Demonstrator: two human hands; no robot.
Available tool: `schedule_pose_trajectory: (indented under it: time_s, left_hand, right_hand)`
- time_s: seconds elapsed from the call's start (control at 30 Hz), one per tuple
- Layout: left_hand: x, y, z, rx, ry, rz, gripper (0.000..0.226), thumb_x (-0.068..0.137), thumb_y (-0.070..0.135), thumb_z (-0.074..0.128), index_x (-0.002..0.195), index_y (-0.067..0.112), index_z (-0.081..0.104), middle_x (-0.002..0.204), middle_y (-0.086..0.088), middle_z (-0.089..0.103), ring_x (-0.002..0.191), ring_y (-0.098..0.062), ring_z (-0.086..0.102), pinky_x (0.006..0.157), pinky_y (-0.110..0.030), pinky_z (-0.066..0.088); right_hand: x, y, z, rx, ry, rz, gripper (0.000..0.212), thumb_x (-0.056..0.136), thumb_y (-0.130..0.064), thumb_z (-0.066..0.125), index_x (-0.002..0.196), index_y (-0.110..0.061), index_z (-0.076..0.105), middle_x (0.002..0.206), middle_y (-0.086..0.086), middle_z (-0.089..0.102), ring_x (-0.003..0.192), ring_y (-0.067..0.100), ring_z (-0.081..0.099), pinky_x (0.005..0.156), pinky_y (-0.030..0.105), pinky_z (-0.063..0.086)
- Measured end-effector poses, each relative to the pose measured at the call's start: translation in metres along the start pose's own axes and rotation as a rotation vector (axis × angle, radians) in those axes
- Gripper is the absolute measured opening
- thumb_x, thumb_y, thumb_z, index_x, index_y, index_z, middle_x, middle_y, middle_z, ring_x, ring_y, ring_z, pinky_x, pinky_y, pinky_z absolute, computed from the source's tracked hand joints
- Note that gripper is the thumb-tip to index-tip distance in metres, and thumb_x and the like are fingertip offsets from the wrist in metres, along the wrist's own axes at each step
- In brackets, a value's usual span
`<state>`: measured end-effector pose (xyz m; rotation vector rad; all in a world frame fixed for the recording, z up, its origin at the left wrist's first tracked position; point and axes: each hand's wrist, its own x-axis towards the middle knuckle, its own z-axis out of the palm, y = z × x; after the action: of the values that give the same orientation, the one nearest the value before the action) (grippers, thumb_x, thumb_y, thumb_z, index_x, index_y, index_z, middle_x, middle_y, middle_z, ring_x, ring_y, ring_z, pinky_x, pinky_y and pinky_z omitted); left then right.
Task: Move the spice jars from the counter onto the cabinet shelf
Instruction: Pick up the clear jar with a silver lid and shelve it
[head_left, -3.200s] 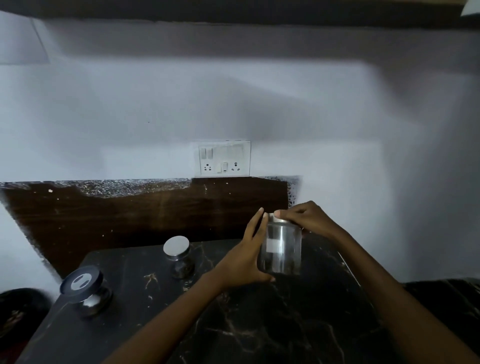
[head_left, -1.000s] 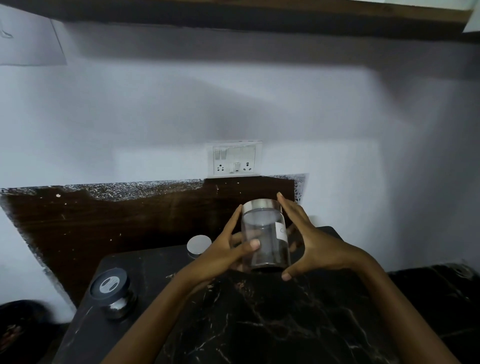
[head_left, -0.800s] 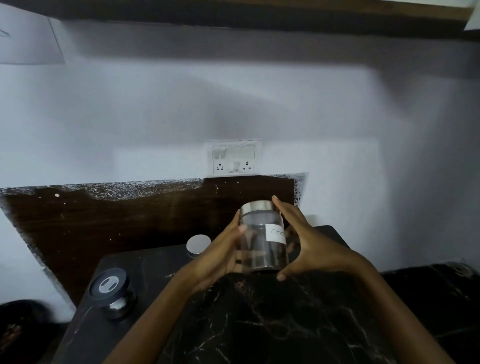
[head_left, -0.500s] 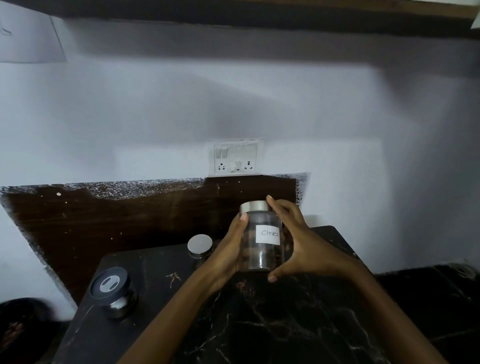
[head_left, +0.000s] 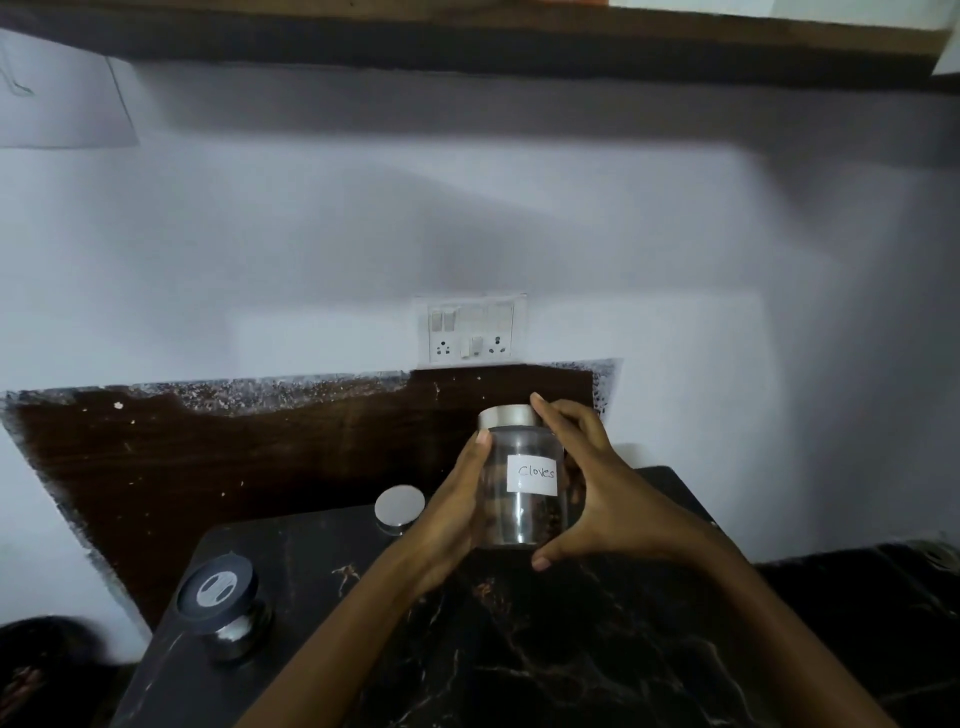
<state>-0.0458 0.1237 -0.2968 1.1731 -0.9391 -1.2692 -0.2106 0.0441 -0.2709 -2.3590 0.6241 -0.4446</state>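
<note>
Now both hands, left hand (head_left: 457, 512) and right hand (head_left: 602, 499), grip the upright cloves jar (head_left: 522, 478) above the bench (head_left: 519, 649), fingers (head_left: 558, 415) curled round it

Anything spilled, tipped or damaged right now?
Nothing stands out. The cloves jar is upright, held between left hand and right hand; the silver-lidded jar and black-lidded jar stand on the counter.

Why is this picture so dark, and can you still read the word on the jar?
Head view: the light is dim, with a big soft shadow across the wall; the black counter hides most detail; the label on the jar is sharp enough to read "Cloves", with thin glare streaks down the glass.
</note>
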Motion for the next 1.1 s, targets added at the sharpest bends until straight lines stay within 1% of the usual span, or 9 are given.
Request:
schedule_pose_trajectory:
  time_s: [0.13, 0.23, 0.33, 0.4, 0.5, 0.6, 0.73, 0.9, 1.1]
  left_hand:
    - [0.009, 0.043, 0.005, 0.182, -0.026, 0.167, 0.053, 0.088, 0.057, 0.034, 0.138, 0.043, 0.032, 0.136, 0.005, 0.051, 0.117, -0.017, 0.057, 0.092, -0.044, 0.052]
    - [0.022, 0.102, 0.018, 0.325, 0.034, 0.357, 0.066, 0.082, 0.06, 0.038, 0.143, 0.047, 0.017, 0.148, 0.011, 0.034, 0.131, -0.014, 0.043, 0.106, -0.045, 0.04]
    - [0.04, 0.168, 0.041, 0.524, 0.048, 0.561, 0.07, 0.08, 0.057, 0.039, 0.144, 0.044, 0.013, 0.151, 0.016, 0.024, 0.129, -0.004, 0.037, 0.108, -0.032, 0.033]
    - [0.05, 0.21, 0.058, 0.789, 0.049, 0.737, 0.072, 0.083, 0.056, 0.039, 0.146, 0.041, 0.008, 0.151, 0.016, 0.018, 0.131, -0.002, 0.03, 0.104, -0.024, 0.028]
    - [0.07, 0.264, 0.07, 1.267, 0.248, 1.046, 0.073, 0.089, 0.063, 0.034, 0.149, 0.034, 0.006, 0.157, 0.011, 0.008, 0.142, -0.011, 0.017, 0.11, -0.034, 0.023]
    - [0.096, 0.308, 0.07, 1.522, 0.611, 1.291, 0.072, 0.086, 0.057, 0.03, 0.149, 0.024, 0.017, 0.158, -0.002, 0.011, 0.145, -0.022, 0.011, 0.115, -0.043, 0.008]
    - [0.133, 0.334, 0.049, 1.713, 0.887, 1.296, 0.074, 0.083, 0.056, 0.034, 0.148, 0.034, 0.006, 0.159, -0.009, 0.002, 0.145, -0.031, -0.003, 0.112, -0.051, -0.007]
    - [0.171, 0.314, 0.018, 1.918, 0.954, 1.212, 0.075, 0.083, 0.069, 0.022, 0.148, 0.033, 0.013, 0.157, -0.01, 0.005, 0.144, -0.034, 0.002, 0.109, -0.063, 0.001]
    - [0.173, 0.31, 0.013, 1.984, 1.003, 1.246, 0.078, 0.08, 0.069, 0.029, 0.148, 0.032, 0.023, 0.157, -0.011, 0.014, 0.144, -0.037, 0.009, 0.11, -0.059, -0.002]
  right_hand:
    - [0.008, -0.014, -0.036, -0.098, 0.114, -0.053, 0.134, 0.05, -0.033, 0.091, 0.129, -0.061, -0.014, 0.125, -0.041, -0.003, 0.127, 0.002, 0.024, 0.104, 0.023, 0.039]
    - [0.021, -0.034, -0.091, -0.252, 0.287, -0.147, 0.138, 0.045, -0.039, 0.091, 0.135, -0.056, -0.013, 0.133, -0.034, 0.0, 0.105, 0.01, 0.049, 0.086, 0.028, 0.053]
    - [0.037, -0.054, -0.154, -0.377, 0.423, -0.249, 0.14, 0.045, -0.039, 0.091, 0.142, -0.048, -0.009, 0.137, -0.029, 0.003, 0.093, 0.015, 0.055, 0.078, 0.03, 0.055]
    - [0.048, -0.069, -0.195, -0.444, 0.51, -0.304, 0.14, 0.046, -0.035, 0.092, 0.143, -0.046, -0.009, 0.139, -0.028, 0.003, 0.093, 0.014, 0.054, 0.077, 0.031, 0.056]
    - [0.063, -0.086, -0.245, -0.494, 0.622, -0.356, 0.141, 0.046, -0.031, 0.092, 0.14, -0.046, -0.011, 0.139, -0.028, 0.002, 0.103, 0.015, 0.048, 0.081, 0.032, 0.055]
    - [0.077, -0.096, -0.28, -0.521, 0.72, -0.401, 0.14, 0.044, -0.028, 0.093, 0.143, -0.039, -0.006, 0.143, -0.015, 0.003, 0.109, 0.009, 0.036, 0.087, 0.031, 0.05]
    - [0.091, -0.108, -0.309, -0.617, 0.783, -0.395, 0.137, 0.045, -0.027, 0.093, 0.149, -0.024, 0.002, 0.145, 0.0, 0.008, 0.096, 0.011, 0.04, 0.074, 0.027, 0.048]
    - [0.11, -0.109, -0.329, -0.678, 0.842, -0.365, 0.138, 0.044, -0.03, 0.093, 0.149, -0.022, 0.004, 0.145, -0.001, 0.008, 0.087, 0.019, 0.049, 0.07, 0.039, 0.053]
    - [0.137, -0.103, -0.347, -0.718, 0.83, -0.298, 0.136, 0.044, -0.027, 0.092, 0.147, -0.026, 0.003, 0.147, -0.001, 0.007, 0.081, 0.023, 0.05, 0.071, 0.039, 0.053]
